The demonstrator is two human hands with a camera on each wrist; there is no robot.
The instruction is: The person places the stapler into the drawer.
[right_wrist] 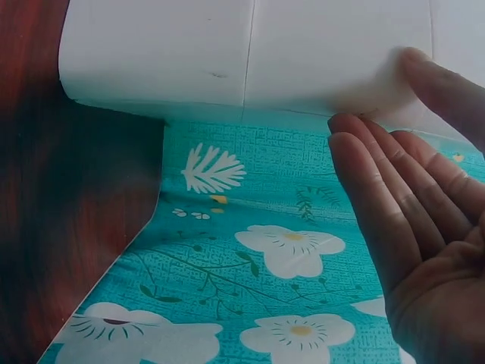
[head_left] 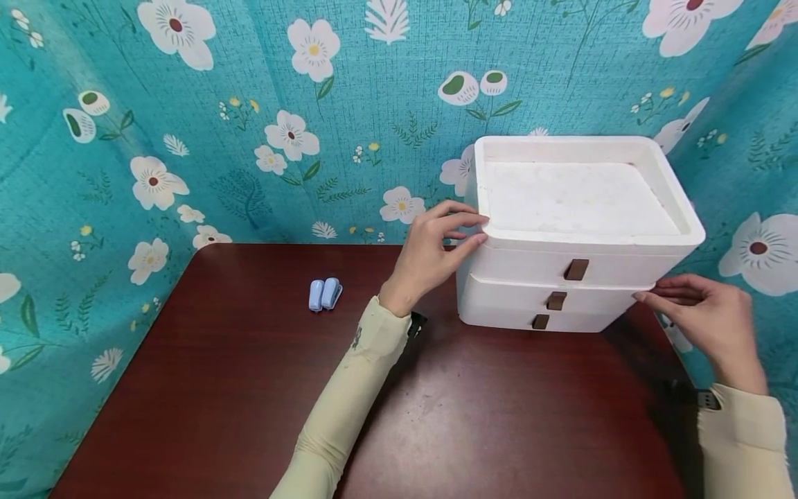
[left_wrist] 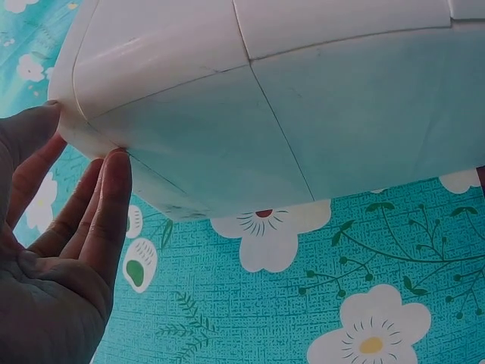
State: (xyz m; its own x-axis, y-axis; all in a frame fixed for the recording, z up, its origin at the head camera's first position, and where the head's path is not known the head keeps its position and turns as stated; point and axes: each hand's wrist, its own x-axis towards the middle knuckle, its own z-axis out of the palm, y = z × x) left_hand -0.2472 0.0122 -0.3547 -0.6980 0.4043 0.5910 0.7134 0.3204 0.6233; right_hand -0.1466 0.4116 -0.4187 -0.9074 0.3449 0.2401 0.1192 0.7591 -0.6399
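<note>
A white drawer unit (head_left: 564,267) stands at the back right, with small brown pull tabs down its front and a raised rim around its top. My left hand (head_left: 431,249) touches its upper left front corner. In the left wrist view, the thumb and fingertips (left_wrist: 115,171) meet the unit on either side of that corner. Lower down on the opposite side is my right hand (head_left: 717,322). Its thumb (right_wrist: 439,85) lies against the front in the right wrist view, while the extended fingers reach along the side.
Two small light-blue objects (head_left: 325,294) lie side by side on the dark red-brown table (head_left: 249,388), left of the left hand. A teal flowered curtain (head_left: 349,125) hangs close behind the unit and along both sides.
</note>
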